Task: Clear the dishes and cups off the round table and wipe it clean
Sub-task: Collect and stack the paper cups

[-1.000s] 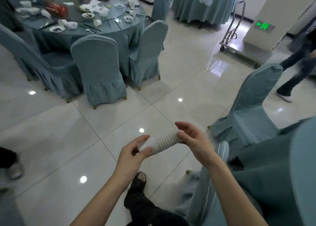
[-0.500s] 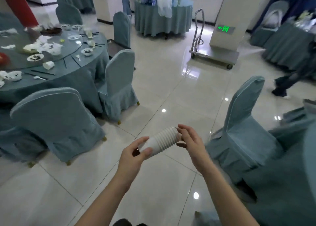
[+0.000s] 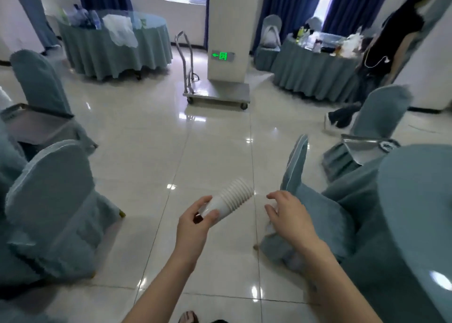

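Open tiled aisle (image 3: 215,137) ahead; covered chairs (image 3: 52,200) flank both sides, trolley (image 3: 217,95) and pillar (image 3: 228,29) block the far end.

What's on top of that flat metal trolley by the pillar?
The trolley deck shows nothing on it; its upright handle stands at the left end. The pillar hides the deck's far edge.

Hands: 2, left hand (image 3: 193,227) and right hand (image 3: 289,216).
Cup stack (image 3: 228,200): 1; single cups too blurred to count.
Round tables: 3, at far left (image 3: 115,46), far right (image 3: 315,68), near right (image 3: 415,200).
Covered chairs: 6 at least; more may be cut off at the left edge.
Cart (image 3: 217,95): 1.
Pillar (image 3: 230,29): 1, bearing 1 green sign (image 3: 223,55).
Other person (image 3: 381,53): 1.
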